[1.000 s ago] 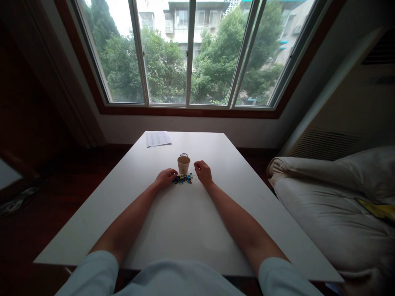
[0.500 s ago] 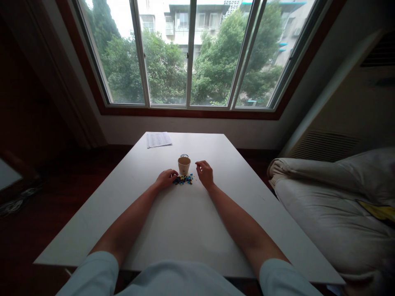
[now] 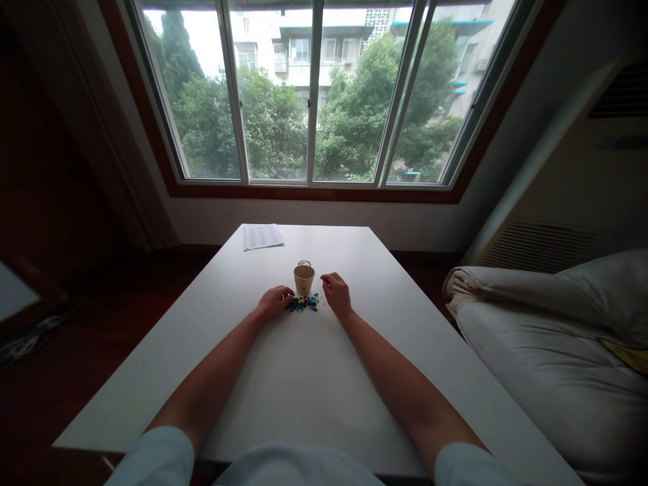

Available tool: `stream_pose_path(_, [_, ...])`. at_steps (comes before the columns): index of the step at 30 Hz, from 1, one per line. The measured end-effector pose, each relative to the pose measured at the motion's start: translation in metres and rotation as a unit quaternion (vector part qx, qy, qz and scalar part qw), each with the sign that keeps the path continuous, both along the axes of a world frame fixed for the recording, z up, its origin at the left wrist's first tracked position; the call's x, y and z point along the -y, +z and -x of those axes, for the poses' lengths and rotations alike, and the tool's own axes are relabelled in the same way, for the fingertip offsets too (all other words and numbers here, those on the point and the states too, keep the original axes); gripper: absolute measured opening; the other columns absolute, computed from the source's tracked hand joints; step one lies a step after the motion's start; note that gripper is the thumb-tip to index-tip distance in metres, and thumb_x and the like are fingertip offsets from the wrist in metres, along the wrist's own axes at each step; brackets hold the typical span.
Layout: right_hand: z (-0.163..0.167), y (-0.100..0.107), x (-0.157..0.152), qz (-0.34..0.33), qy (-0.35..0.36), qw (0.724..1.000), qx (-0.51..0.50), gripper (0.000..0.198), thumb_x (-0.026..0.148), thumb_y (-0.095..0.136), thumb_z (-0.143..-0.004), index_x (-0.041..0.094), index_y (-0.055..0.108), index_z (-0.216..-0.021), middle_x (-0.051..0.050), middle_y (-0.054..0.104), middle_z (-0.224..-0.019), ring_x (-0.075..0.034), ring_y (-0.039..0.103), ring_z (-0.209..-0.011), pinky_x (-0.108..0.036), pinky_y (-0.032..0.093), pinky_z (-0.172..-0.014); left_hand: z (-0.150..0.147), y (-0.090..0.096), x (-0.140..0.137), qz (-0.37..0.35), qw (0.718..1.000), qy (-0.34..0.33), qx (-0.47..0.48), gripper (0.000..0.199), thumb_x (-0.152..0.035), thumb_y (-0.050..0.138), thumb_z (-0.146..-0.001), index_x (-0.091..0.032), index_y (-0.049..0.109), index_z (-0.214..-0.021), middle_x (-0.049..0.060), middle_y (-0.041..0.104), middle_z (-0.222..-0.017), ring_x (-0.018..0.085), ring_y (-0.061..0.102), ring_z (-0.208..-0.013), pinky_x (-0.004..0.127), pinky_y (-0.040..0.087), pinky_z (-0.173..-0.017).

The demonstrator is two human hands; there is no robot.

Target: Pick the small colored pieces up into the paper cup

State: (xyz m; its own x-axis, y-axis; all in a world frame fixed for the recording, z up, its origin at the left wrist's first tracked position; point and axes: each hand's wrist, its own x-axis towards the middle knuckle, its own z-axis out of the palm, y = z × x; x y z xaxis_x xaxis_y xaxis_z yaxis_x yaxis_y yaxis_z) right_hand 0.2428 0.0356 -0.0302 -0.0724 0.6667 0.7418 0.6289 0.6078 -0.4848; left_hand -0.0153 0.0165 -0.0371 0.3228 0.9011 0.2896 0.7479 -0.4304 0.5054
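A paper cup (image 3: 304, 282) stands upright on the white table (image 3: 314, 378), its mouth facing up. Just in front of it lies a loose heap of small coloured pieces (image 3: 304, 304), mostly blue, black and yellow; their kind is too small to tell. My left hand (image 3: 275, 301) rests at the heap's left edge, fingers loosely bent and somewhat apart, holding nothing that I can see. To the right of the cup, apart from it, my right hand (image 3: 336, 291) has its fingers drawn together; whatever may be between the fingertips is hidden.
Several printed sheets (image 3: 263, 236) lie at the table's far left. Behind the cup is a small dark looped item (image 3: 304, 263). A pale padded sofa (image 3: 531, 337) stands to the right, and a window (image 3: 311, 101) is beyond the table.
The whole view has shifted slightly, so everything appears a little lower. Both hands keep nearly the same places beside the cup and the heap.
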Motion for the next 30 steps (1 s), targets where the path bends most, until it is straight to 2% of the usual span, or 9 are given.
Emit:
stream_pose_path(11, [0.001,0.003,0.005,-0.002,0.006,1.000,-0.020,0.026,0.028,0.045,-0.101,0.021,0.070,-0.101,-0.009,0.068,-0.096,-0.023,0.064,-0.091,-0.037,0.052,-0.085,-0.001,0.002,0.003,0.013,1.000,0.008,0.000,0.026,-0.035,0.055,-0.092,-0.024,0.075,-0.104,0.003,0.067,-0.092,0.015,0.058,-0.077,0.026,0.044,-0.070])
stream_pose_path(22, [0.002,0.003,0.007,-0.021,0.013,1.000,-0.006,0.021,0.018,0.045,-0.094,0.021,0.066,-0.097,-0.006,0.064,-0.089,-0.020,0.058,-0.082,-0.034,0.050,-0.078,0.000,-0.001,0.002,0.009,1.000,0.001,-0.003,0.026,-0.036,0.054,-0.093,-0.025,0.075,-0.105,0.002,0.067,-0.092,0.014,0.057,-0.076,0.025,0.043,-0.071])
stream_pose_path(27, [0.004,0.007,0.012,-0.030,0.014,0.999,0.002,0.024,0.016,0.044,-0.095,0.022,0.067,-0.100,-0.007,0.064,-0.093,-0.022,0.059,-0.090,-0.036,0.052,-0.081,0.001,-0.002,0.002,0.015,1.000,0.008,-0.001,0.026,-0.037,0.055,-0.092,-0.025,0.075,-0.104,0.002,0.067,-0.092,0.015,0.057,-0.077,0.025,0.044,-0.071])
stream_pose_path(30, [0.006,0.013,0.017,-0.046,0.018,0.999,0.013,0.028,0.018,0.044,-0.096,0.023,0.067,-0.112,-0.009,0.066,-0.104,-0.024,0.060,-0.101,-0.040,0.053,-0.089,0.000,0.000,0.003,0.012,1.000,0.007,0.002,0.026,-0.038,0.055,-0.091,-0.025,0.075,-0.104,0.002,0.067,-0.091,0.015,0.057,-0.077,0.026,0.044,-0.071])
